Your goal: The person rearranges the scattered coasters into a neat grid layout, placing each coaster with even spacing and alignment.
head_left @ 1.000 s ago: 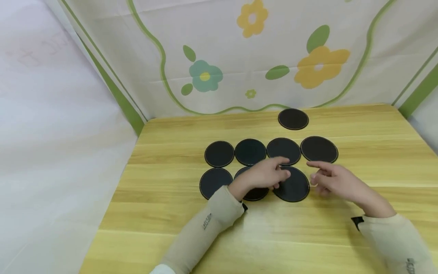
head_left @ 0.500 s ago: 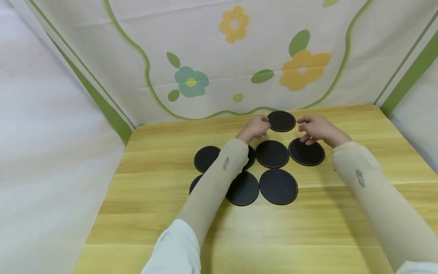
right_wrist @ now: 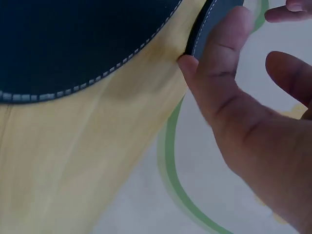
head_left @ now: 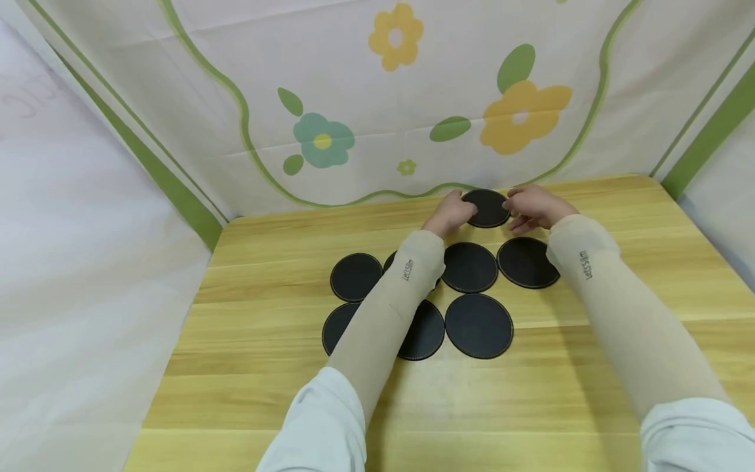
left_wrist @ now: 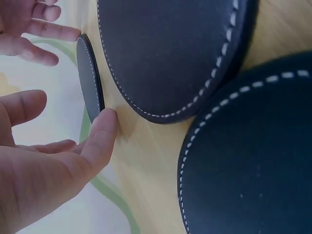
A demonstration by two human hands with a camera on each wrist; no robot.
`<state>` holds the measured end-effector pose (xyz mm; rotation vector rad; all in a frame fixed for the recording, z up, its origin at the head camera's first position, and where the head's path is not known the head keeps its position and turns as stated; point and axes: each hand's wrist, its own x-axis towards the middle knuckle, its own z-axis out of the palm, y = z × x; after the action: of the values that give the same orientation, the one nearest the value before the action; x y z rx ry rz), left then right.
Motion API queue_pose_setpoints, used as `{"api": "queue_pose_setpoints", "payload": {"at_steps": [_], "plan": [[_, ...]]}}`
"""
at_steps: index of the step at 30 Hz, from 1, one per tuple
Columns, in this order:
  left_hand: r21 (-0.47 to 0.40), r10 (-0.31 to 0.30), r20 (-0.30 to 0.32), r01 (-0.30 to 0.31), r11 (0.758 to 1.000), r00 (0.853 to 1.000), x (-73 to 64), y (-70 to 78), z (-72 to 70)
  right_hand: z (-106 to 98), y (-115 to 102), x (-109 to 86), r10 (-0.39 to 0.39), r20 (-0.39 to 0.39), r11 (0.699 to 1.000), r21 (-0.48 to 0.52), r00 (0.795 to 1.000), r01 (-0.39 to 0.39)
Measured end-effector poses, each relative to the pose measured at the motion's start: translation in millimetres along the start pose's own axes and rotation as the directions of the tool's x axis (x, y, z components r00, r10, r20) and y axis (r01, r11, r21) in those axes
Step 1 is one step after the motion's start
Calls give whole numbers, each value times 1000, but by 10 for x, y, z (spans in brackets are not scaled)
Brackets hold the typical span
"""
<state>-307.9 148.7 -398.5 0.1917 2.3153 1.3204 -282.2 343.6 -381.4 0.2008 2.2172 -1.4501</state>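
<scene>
A round black coaster (head_left: 486, 208) with a stitched rim lies at the far edge of the table, both hands at its sides. In the head view my left hand (head_left: 451, 214) has its thumb over the coaster's left rim. The left wrist view shows that thumb's tip at the edge of the coaster (left_wrist: 90, 78), the other fingers loosely extended. My right hand (head_left: 535, 206) is at the opposite rim. In the right wrist view the right hand (right_wrist: 263, 122) has fingertips against the coaster's edge, with no curl round it.
Two rows of similar black coasters lie nearer on the wooden table (head_left: 560, 393), including a front coaster (head_left: 479, 326) and a right-end coaster (head_left: 527, 262). The left sleeve (head_left: 383, 328) covers parts of several. A flowered white cloth (head_left: 354, 59) hangs directly behind the table.
Both hands have moved forward from the near rows to the far coaster, and closed in on its two sides. The coasters keep their arrangement; the head view has shifted slightly.
</scene>
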Motion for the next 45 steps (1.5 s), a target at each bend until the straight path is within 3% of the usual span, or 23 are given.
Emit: {"api": "queue_pose_setpoints", "payload": {"at_steps": [3, 7, 12, 15, 19, 22, 25, 27, 30, 35, 45], "plan": [[-104, -26, -2, 26, 994, 1000, -13, -7, -4, 14, -5, 14, 47, -2, 991, 128, 999, -46], [-201, -75, -17, 70, 977, 997, -27, -45, -34, 29, -11, 36, 117, -21, 956, 274, 993, -107], [-204, -98, -40, 88, 975, 994, -32, -72, -66, 24, -16, 55, 91, -78, 920, 389, 993, -54], [-189, -64, -44, 55, 980, 997, -49, -57, -76, 24, -25, 32, 15, -107, 947, 322, 994, 21], [-230, -39, -106, 14, 973, 994, -84, -36, -77, 47, -31, -19, -86, -126, 980, 167, 988, 106], [-305, -50, -160, -1, 952, 986, -117, -35, -81, 61, -23, -54, -130, -138, 982, 122, 982, 147], [-354, -22, -168, -39, 935, 986, -148, -41, -91, 59, -8, -100, -157, -156, 978, 115, 975, 176], [-355, 13, -169, -73, 932, 986, -181, -42, -86, 57, 4, -130, -169, -158, 974, 125, 973, 190], [-292, 65, -173, -114, 950, 983, -232, -56, -63, 72, 23, -178, -179, -149, 971, 135, 972, 200], [-192, 73, -170, -106, 976, 983, -311, -78, 8, 108, 84, -240, -188, -119, 969, 140, 975, 204], [-284, 136, -138, -171, 943, 981, -463, -94, 146, 106, 332, -416, -199, -101, 976, 72, 975, 206]]}}
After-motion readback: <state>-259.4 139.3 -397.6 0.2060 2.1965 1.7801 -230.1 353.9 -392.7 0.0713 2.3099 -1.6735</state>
